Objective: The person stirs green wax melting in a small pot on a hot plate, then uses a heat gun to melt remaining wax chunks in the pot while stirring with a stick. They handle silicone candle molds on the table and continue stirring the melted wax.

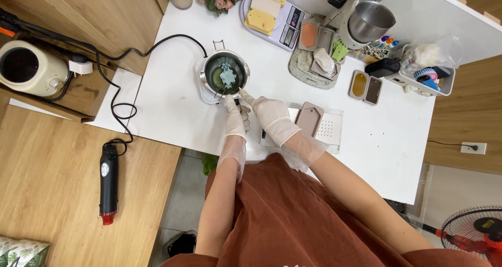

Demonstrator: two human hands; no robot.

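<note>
On the white worktop (pixel 172 105), seen from the head camera, a small metal pot (pixel 225 73) holds greenish liquid and a pale star-shaped lump. Just below the pot, the left hand (pixel 236 121) closes its grip around the pot's dark handle; the right hand (pixel 271 118) touches there too, fingers pinched. Right of the pot lies a brown tag-shaped mould (pixel 309 118).

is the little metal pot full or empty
Not empty: the metal pot holds greenish liquid with a pale solid lump in it.
</note>
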